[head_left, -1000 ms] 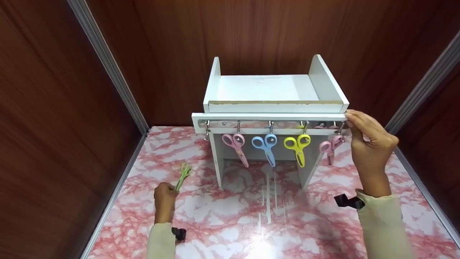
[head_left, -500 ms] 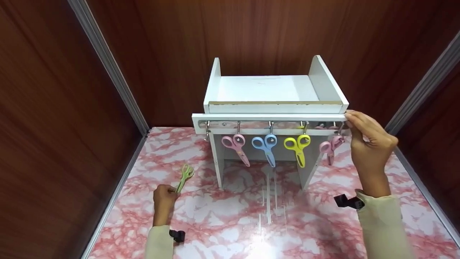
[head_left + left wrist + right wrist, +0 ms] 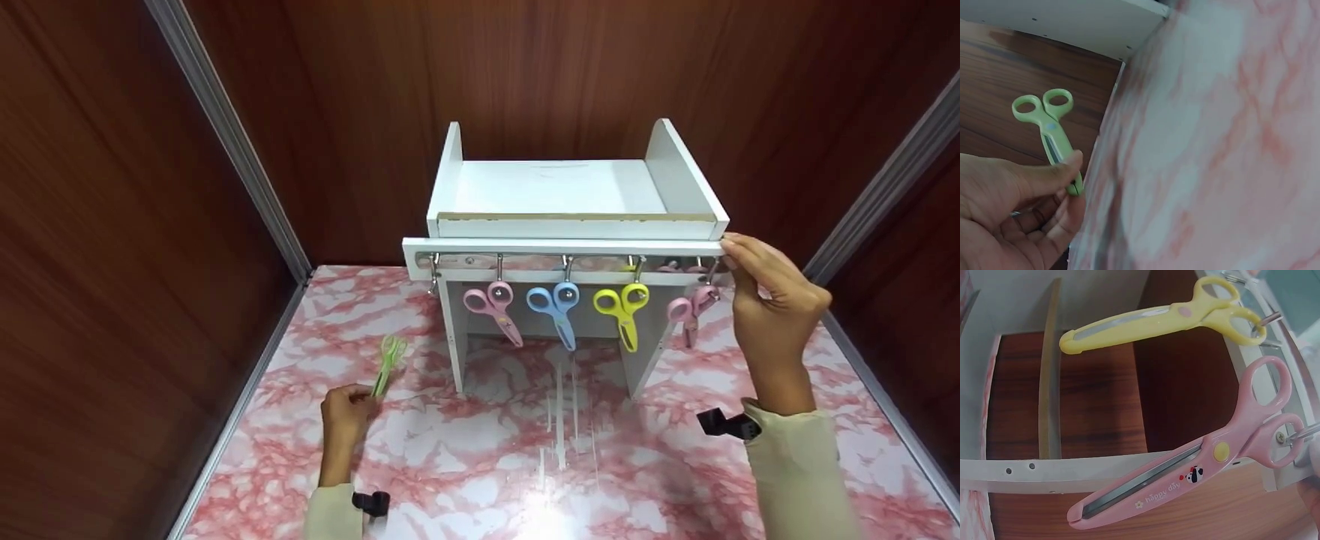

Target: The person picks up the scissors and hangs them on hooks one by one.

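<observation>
My left hand pinches a pair of green scissors near the blade tip, between thumb and fingers. The handle loops point up and away from the hand. My right hand grips the right end of the white hook rail on the shelf's front. From the rail's hooks hang pink scissors, blue scissors, yellow scissors and, closest to the right hand, another pink pair with a panda print. The leftmost hook carries nothing.
The white shelf stands on a red-and-white marbled tabletop with pale streaks at the middle. Brown wood-grain panels enclose the back and both sides, with metal strips in the corners.
The left hand holds the green scissors throughout, and they now stand a little more upright. The right hand stays at the rail's end.
</observation>
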A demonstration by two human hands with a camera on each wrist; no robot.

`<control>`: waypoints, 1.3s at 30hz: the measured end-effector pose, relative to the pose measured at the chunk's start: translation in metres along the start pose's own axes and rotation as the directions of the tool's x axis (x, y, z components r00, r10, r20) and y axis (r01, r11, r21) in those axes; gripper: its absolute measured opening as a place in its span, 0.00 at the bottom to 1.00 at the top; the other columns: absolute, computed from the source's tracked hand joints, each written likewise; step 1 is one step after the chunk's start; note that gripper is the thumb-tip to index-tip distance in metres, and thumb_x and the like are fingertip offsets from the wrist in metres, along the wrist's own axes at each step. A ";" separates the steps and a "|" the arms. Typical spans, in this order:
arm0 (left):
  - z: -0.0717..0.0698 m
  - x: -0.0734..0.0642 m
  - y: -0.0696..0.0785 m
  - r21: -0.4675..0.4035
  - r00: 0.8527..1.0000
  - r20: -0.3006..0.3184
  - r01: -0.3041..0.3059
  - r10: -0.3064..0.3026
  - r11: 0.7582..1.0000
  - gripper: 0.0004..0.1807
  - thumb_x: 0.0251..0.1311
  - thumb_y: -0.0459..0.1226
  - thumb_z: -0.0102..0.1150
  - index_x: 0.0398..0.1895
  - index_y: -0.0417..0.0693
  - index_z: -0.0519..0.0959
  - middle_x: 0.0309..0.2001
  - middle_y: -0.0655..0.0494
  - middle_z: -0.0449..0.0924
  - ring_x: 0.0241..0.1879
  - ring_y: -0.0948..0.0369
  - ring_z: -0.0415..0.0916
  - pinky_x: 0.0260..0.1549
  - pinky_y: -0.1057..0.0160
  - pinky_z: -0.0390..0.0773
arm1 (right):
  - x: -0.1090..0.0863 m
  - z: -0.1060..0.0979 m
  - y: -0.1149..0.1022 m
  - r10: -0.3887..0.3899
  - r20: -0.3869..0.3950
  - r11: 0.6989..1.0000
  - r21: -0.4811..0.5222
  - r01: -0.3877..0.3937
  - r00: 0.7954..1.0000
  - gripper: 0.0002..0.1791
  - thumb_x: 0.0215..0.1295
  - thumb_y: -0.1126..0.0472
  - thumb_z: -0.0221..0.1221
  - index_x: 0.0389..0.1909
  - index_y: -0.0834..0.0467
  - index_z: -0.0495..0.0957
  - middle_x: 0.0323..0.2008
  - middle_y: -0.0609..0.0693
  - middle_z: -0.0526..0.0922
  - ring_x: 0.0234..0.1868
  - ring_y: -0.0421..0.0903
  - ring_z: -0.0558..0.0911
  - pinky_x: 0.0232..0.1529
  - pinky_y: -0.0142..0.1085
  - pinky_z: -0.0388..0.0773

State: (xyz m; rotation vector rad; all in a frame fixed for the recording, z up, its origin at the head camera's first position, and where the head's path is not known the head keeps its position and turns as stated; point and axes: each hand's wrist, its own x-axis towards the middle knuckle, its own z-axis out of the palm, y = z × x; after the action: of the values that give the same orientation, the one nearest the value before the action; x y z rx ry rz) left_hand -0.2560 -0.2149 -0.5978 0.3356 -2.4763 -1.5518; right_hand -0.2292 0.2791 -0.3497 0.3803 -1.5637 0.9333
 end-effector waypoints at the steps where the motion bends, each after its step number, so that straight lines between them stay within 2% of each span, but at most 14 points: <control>1: 0.000 0.000 0.001 0.003 1.000 -0.010 -0.011 0.011 1.000 0.05 0.50 0.27 0.66 0.32 0.39 0.85 0.27 0.48 0.82 0.26 0.56 0.78 0.22 0.65 0.78 | 0.000 0.000 0.000 0.001 -0.001 1.000 0.001 -0.001 1.000 0.12 0.48 0.80 0.65 0.31 0.63 0.87 0.34 0.60 0.85 0.39 0.55 0.83 0.47 0.37 0.80; 8: -0.002 -0.004 0.013 -0.012 0.997 -0.049 -0.064 0.064 0.998 0.06 0.48 0.32 0.71 0.31 0.44 0.86 0.26 0.52 0.81 0.26 0.58 0.77 0.23 0.66 0.76 | 0.000 0.001 -0.002 0.000 0.001 1.000 -0.005 0.000 1.000 0.12 0.49 0.80 0.64 0.31 0.63 0.87 0.34 0.60 0.85 0.40 0.56 0.83 0.47 0.37 0.80; 13: -0.004 -0.006 0.016 -0.040 0.998 -0.049 -0.050 0.049 0.998 0.06 0.48 0.32 0.71 0.32 0.44 0.86 0.27 0.51 0.82 0.27 0.58 0.78 0.24 0.66 0.78 | 0.000 0.000 -0.002 -0.003 0.005 1.000 -0.017 0.003 1.000 0.12 0.49 0.80 0.65 0.31 0.63 0.87 0.35 0.60 0.85 0.40 0.56 0.83 0.48 0.37 0.80; 17: -0.005 -0.010 0.020 -0.084 0.997 -0.062 -0.041 0.036 0.996 0.06 0.48 0.31 0.71 0.31 0.43 0.86 0.27 0.50 0.82 0.26 0.58 0.79 0.26 0.60 0.82 | -0.001 0.000 0.001 -0.002 0.003 1.000 -0.005 0.002 1.000 0.12 0.49 0.80 0.65 0.31 0.62 0.87 0.34 0.60 0.85 0.40 0.56 0.83 0.48 0.37 0.80; 25: -0.008 -0.021 0.033 -0.132 0.995 -0.078 -0.072 0.063 0.989 0.06 0.49 0.31 0.70 0.32 0.41 0.85 0.27 0.48 0.82 0.28 0.55 0.79 0.27 0.58 0.83 | -0.001 0.000 0.002 0.000 -0.002 1.000 -0.004 0.000 1.000 0.12 0.49 0.80 0.65 0.31 0.62 0.87 0.34 0.59 0.85 0.40 0.55 0.83 0.48 0.37 0.80; 28: -0.009 -0.027 0.038 -0.170 0.996 -0.067 -0.078 0.067 0.982 0.07 0.49 0.31 0.70 0.33 0.41 0.85 0.29 0.47 0.82 0.30 0.53 0.78 0.28 0.59 0.83 | -0.001 0.000 0.001 0.000 -0.004 1.000 -0.003 0.000 1.000 0.12 0.49 0.80 0.65 0.31 0.62 0.87 0.34 0.60 0.85 0.40 0.55 0.83 0.48 0.37 0.80; 35: -0.014 -0.038 0.047 -0.278 0.996 -0.058 -0.084 0.071 0.957 0.09 0.48 0.31 0.71 0.34 0.39 0.85 0.30 0.45 0.81 0.33 0.51 0.78 0.27 0.67 0.81 | 0.000 0.000 0.000 0.002 -0.008 1.000 0.003 -0.002 1.000 0.11 0.48 0.80 0.65 0.31 0.63 0.87 0.34 0.60 0.85 0.40 0.55 0.83 0.47 0.37 0.80; 39: -0.014 -0.043 0.049 -0.316 0.997 -0.047 -0.076 0.065 0.946 0.07 0.50 0.30 0.69 0.33 0.38 0.85 0.29 0.45 0.81 0.31 0.55 0.78 0.28 0.64 0.82 | -0.001 0.000 0.000 0.003 -0.006 1.000 -0.002 -0.003 1.000 0.11 0.49 0.79 0.65 0.31 0.63 0.87 0.34 0.60 0.85 0.40 0.55 0.83 0.47 0.37 0.80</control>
State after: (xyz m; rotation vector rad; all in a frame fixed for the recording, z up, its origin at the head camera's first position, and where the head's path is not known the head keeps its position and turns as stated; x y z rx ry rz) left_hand -0.2153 -0.1934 -0.5499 0.2161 -2.1361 -1.8582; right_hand -0.2292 0.2790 -0.3504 0.3736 -1.5595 0.9343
